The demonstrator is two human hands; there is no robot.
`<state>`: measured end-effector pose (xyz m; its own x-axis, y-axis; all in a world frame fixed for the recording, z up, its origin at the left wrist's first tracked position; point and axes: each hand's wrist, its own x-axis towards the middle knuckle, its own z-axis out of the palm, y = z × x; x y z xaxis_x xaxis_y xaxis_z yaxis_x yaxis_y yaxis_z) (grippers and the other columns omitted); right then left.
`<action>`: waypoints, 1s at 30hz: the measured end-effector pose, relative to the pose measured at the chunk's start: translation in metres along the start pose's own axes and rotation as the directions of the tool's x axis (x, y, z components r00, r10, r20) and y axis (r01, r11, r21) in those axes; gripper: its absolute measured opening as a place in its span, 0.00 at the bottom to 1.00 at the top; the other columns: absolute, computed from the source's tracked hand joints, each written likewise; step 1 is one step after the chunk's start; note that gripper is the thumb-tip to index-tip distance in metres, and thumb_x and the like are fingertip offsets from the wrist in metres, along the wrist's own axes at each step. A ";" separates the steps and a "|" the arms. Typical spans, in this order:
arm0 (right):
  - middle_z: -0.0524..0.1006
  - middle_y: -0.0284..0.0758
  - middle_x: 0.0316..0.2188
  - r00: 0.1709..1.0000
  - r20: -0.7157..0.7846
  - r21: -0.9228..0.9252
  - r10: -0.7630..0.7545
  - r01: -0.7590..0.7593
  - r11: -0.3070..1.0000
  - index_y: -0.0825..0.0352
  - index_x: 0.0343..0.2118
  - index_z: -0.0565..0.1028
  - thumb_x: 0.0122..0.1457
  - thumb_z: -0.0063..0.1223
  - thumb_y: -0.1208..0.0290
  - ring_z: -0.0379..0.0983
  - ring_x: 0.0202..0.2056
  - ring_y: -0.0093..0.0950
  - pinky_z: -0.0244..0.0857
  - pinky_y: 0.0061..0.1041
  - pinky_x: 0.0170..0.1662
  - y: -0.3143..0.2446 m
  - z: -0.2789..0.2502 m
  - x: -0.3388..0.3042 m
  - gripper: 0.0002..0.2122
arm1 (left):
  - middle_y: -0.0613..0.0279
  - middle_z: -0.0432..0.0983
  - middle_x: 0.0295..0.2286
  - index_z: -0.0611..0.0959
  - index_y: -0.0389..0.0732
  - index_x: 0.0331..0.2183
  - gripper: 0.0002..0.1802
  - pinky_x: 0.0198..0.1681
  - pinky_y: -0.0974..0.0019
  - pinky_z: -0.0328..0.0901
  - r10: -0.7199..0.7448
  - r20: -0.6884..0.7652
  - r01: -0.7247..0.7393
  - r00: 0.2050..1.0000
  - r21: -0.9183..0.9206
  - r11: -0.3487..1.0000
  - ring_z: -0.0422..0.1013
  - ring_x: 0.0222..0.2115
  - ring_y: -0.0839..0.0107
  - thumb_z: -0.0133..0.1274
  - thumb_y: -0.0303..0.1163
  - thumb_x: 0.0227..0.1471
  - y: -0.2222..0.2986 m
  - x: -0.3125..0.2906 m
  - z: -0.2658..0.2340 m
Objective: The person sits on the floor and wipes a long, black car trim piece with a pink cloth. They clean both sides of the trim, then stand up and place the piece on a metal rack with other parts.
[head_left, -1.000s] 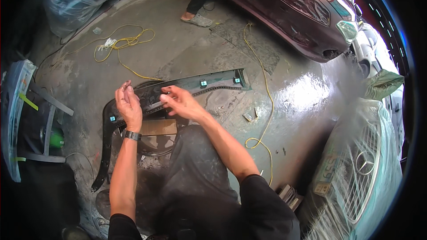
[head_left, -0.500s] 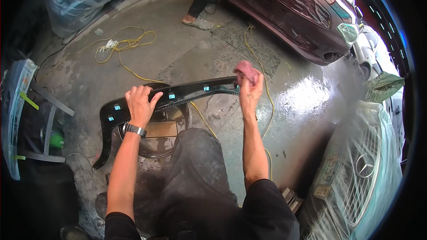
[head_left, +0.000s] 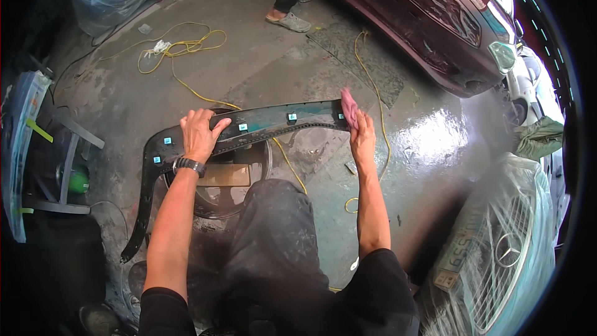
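A long, curved black wheel-arch trim (head_left: 267, 122) lies across in front of me, its left end bending down toward me. Several small pale-blue squares dot its face, and a ribbed strip runs along the near edge. My left hand (head_left: 200, 137) is closed over the trim left of its middle, thumb on the face and fingers over the far edge. At the trim's right end, my right hand (head_left: 362, 140) grips a crumpled pink cloth (head_left: 348, 106) pressed against that end. The cloth hides part of the tip.
Beneath the trim sits a round black rim (head_left: 264, 177) around a cardboard piece (head_left: 227, 175). Yellow cord (head_left: 183, 50) trails over the floor. Plastic-wrapped car fronts (head_left: 507, 236) and a dark red car (head_left: 423, 31) stand around. Another person's shoe (head_left: 290, 22) is beyond; a metal stand (head_left: 68, 168) is left.
The trim has tilted, showing more of its ribbed near edge, and its left end sits lower. My right hand and the cloth have shifted right along the trim to its end.
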<state>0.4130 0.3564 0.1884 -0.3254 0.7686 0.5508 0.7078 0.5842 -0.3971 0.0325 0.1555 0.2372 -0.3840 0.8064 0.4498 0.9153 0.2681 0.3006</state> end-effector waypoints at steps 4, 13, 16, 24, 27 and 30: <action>0.75 0.50 0.43 0.945 0.242 -0.114 0.221 -0.199 0.973 0.69 0.47 0.75 0.52 0.51 0.81 0.72 0.45 0.49 0.67 0.43 0.47 0.006 -0.041 -0.033 0.17 | 0.61 0.76 0.29 0.83 0.38 0.31 0.23 0.44 0.57 0.58 -0.019 0.009 0.019 1.000 0.010 1.000 0.68 0.35 0.61 0.63 0.51 0.46 -0.006 -0.003 -0.003; 0.77 0.33 0.34 0.933 0.061 0.485 0.355 -0.339 0.806 0.70 0.44 0.74 0.60 0.45 0.78 0.73 0.33 0.21 0.68 0.21 0.39 -0.001 -0.077 -0.040 0.10 | 0.49 0.64 0.52 0.69 0.40 0.56 0.42 0.62 0.45 0.50 0.035 -0.092 -0.049 0.995 -0.155 0.987 0.57 0.57 0.50 0.64 0.51 0.45 -0.021 -0.047 -0.066; 0.77 0.35 0.39 0.878 0.234 0.680 0.417 -0.454 0.575 0.69 0.48 0.71 0.65 0.45 0.73 0.76 0.39 0.24 0.75 0.24 0.38 -0.049 -0.087 -0.020 0.11 | 0.50 0.51 0.62 0.58 0.47 0.64 0.57 0.67 0.39 0.37 0.105 0.102 -0.107 0.989 0.009 0.994 0.44 0.65 0.50 0.66 0.57 0.39 -0.031 -0.094 -0.093; 0.75 0.38 0.44 0.791 0.610 0.685 -0.042 -0.500 0.530 0.70 0.53 0.67 0.63 0.47 0.78 0.76 0.42 0.28 0.79 0.31 0.40 -0.173 -0.082 0.013 0.16 | 0.46 0.31 0.67 0.48 0.49 0.68 0.63 0.66 0.35 0.31 0.007 0.168 -0.023 0.986 0.096 0.995 0.31 0.67 0.44 0.66 0.55 0.40 -0.054 -0.136 -0.102; 0.76 0.39 0.44 0.705 0.682 0.693 -0.195 -0.536 0.483 0.70 0.52 0.69 0.59 0.47 0.81 0.77 0.42 0.28 0.78 0.29 0.41 -0.218 -0.066 0.008 0.17 | 0.44 0.30 0.67 0.48 0.50 0.68 0.62 0.65 0.34 0.31 -0.098 0.151 0.078 0.984 0.133 0.988 0.30 0.67 0.41 0.65 0.55 0.42 -0.059 -0.138 -0.097; 0.77 0.45 0.42 0.578 0.669 0.676 -0.466 -0.214 0.705 0.72 0.46 0.74 0.50 0.53 0.81 0.78 0.42 0.39 0.73 0.33 0.46 -0.253 -0.035 0.000 0.17 | 0.44 0.31 0.67 0.48 0.51 0.68 0.59 0.65 0.32 0.31 -0.184 0.143 0.166 0.973 0.123 0.978 0.31 0.67 0.40 0.61 0.59 0.44 -0.068 -0.138 -0.099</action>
<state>0.2554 0.1993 0.3146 -0.9379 0.3466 0.0125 0.1448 0.4240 -0.8940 0.0113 -0.0263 0.2379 -0.5240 0.8105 0.2619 0.8465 0.4616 0.2653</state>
